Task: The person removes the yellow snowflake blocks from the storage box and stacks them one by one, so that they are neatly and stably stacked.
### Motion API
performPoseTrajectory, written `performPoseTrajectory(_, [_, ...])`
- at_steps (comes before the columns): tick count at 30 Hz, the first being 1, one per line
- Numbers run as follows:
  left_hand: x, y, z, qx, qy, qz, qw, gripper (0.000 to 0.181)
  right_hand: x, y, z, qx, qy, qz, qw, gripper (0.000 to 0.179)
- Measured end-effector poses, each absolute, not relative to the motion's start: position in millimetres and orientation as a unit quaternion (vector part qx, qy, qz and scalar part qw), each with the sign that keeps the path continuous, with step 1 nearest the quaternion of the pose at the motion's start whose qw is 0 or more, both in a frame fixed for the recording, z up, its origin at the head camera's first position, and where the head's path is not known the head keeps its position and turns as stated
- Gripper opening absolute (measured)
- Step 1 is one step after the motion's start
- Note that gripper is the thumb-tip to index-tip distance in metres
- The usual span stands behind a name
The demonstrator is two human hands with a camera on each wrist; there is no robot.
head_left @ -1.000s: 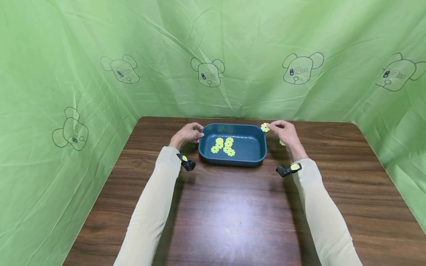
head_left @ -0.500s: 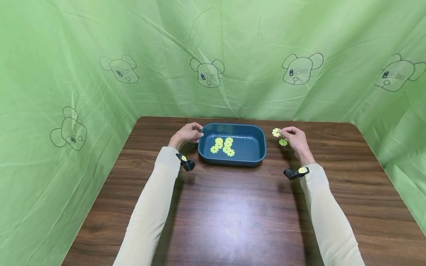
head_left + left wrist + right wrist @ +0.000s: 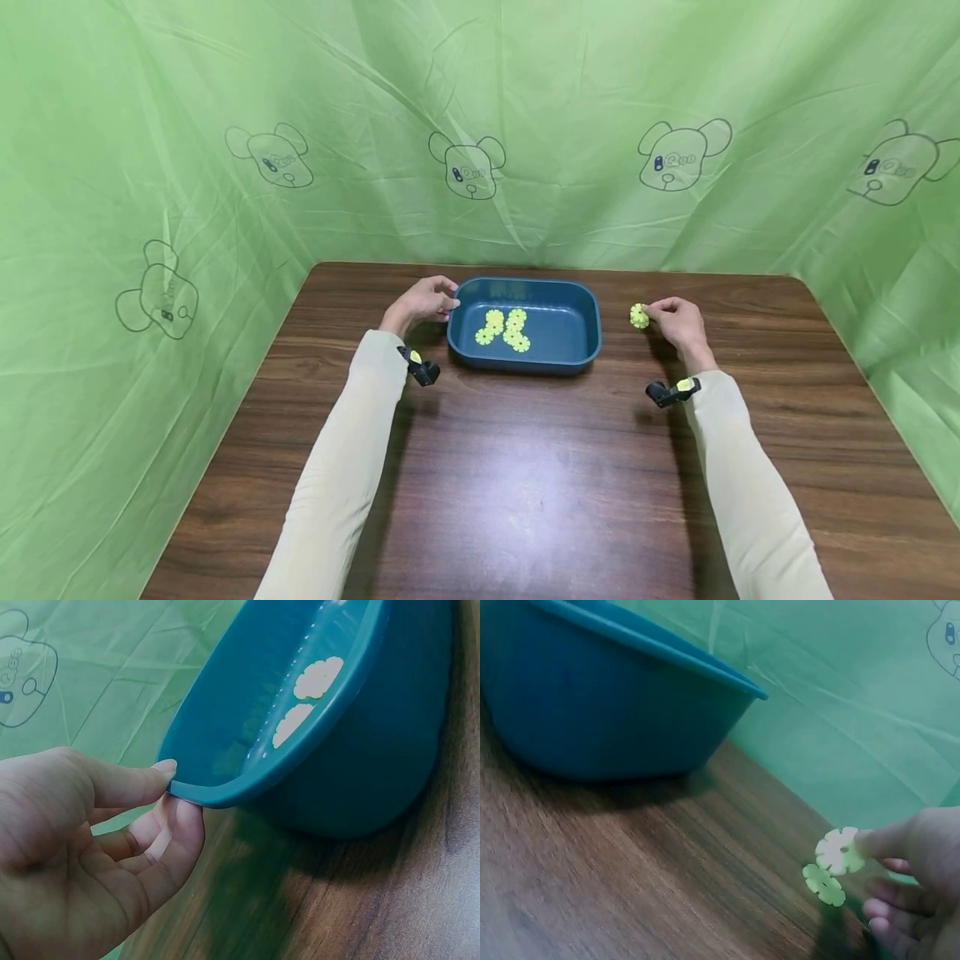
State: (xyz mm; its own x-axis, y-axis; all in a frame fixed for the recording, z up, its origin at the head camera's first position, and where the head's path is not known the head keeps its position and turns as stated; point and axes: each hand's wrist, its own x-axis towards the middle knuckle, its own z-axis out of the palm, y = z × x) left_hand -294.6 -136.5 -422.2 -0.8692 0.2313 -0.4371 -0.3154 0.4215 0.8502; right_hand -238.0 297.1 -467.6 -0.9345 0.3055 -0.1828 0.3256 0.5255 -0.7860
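pinching flower disc [image 3: 834,856], right hand [image 3: 679,323] moved nearer loose disc [image 3: 829,892]; left hand [image 3: 422,302] still pinches tub rim [image 3: 225,796].

There is one blue bin [image 3: 562,335] on one table [image 3: 465,450], with about seven yellow flower discs [image 3: 492,326] inside, overlap blurring the exact count. Two more flower discs [image 3: 829,856] [image 3: 832,895] are outside it. There are one left hand [image 3: 422,302], one right hand [image 3: 680,324], two wrist cameras [image 3: 422,369] [image 3: 672,392] and five bear drawings [image 3: 471,171].
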Motion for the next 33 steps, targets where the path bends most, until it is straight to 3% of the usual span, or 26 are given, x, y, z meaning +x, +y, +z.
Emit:
performPoseTrajectory(15, [-299,-137,-426,-0.03,0.804,0.538,0.252,0.035,-245,305,-478,0.145,0.938,-0.315,-0.007,0.031])
performPoseTrajectory(33, [-297,-137,-424,-0.029,0.804,0.535,0.257,0.036,-242,299,-478,0.157,0.943,-0.291,-0.029,0.029])
